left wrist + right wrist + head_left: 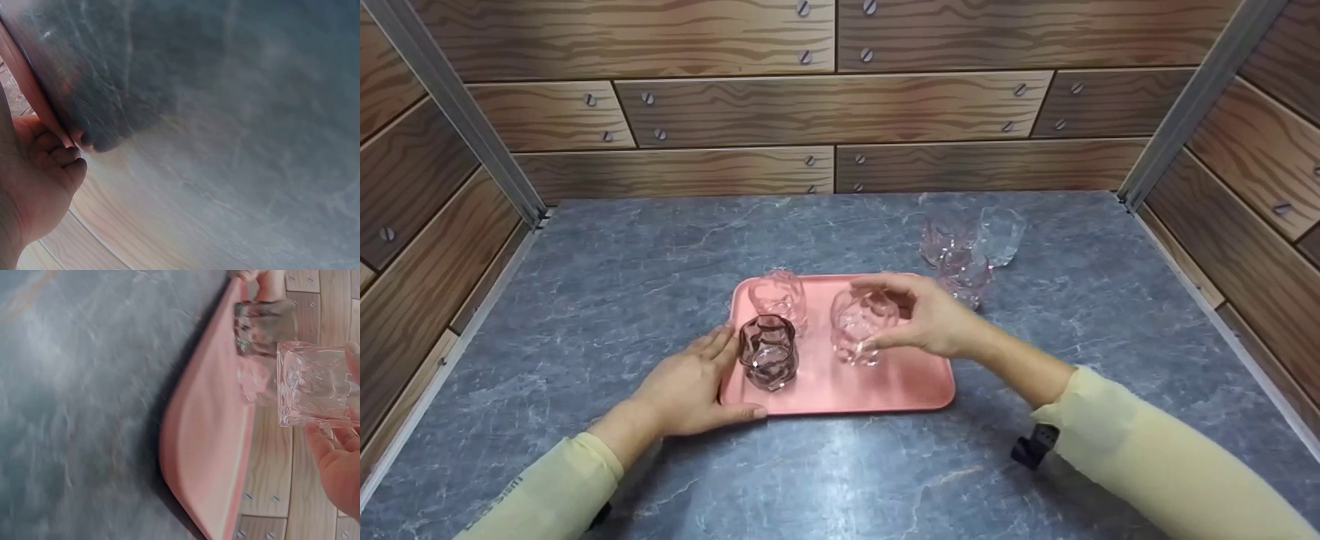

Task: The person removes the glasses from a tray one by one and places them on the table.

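Pink-tinted, see-through, wavy-walled tumbler (856,330): we're gripping it round the sides with our right hand (930,316) over the pink rectangular tray (877,391), left hand (688,386) resting spread against its near-left corner, and we're expecting light, stiff, slippery, likely fragile walls, best held mid-side.

Upper limbs of one person noted. Left sleeve (540,491) is pale yellow, close-fitting, with a banded cuff (596,454) ending above the wrist; dark lettering (495,504) runs along it, too small to read with certainty. Right sleeve (1170,450) is the same pale yellow, its edge slightly rumpled. A small black fitting (1035,446) sits beneath that edge. Left hand (686,390) and right hand (926,319) are both bare.
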{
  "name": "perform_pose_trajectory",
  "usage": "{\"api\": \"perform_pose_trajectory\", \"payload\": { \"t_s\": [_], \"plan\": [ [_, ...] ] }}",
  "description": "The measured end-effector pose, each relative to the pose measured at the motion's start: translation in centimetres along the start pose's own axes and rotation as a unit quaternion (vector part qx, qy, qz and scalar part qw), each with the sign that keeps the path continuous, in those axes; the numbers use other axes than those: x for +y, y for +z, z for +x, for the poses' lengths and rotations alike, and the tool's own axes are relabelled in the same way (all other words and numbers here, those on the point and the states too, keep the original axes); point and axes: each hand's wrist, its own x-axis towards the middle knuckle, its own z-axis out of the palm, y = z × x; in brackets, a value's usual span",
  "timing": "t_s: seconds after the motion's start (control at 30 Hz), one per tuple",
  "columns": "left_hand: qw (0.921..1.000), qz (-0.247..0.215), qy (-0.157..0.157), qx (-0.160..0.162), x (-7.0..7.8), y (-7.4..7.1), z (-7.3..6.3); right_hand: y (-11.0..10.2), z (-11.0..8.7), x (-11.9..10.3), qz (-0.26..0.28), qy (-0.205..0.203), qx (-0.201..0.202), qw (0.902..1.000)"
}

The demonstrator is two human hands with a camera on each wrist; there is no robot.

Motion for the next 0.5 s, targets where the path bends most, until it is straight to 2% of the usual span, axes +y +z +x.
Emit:
{"api": "perform_pose_trajectory", "payload": {
  "t_s": [0.33, 0.5],
  "plan": [
    [1.0000, -0.001, 0.002, 0.008, -0.1, 0.1, -0.1, -4.7, -1.9, -1.1, 0.012, 0.005, 0.047, 0.9988],
    [1.0000, -0.005, -0.001, 0.002, -0.1, 0.1, -0.1, -7.2, -3.0, -1.5, -0.014, 0.013, 0.075, 0.9970]
  ]
}}
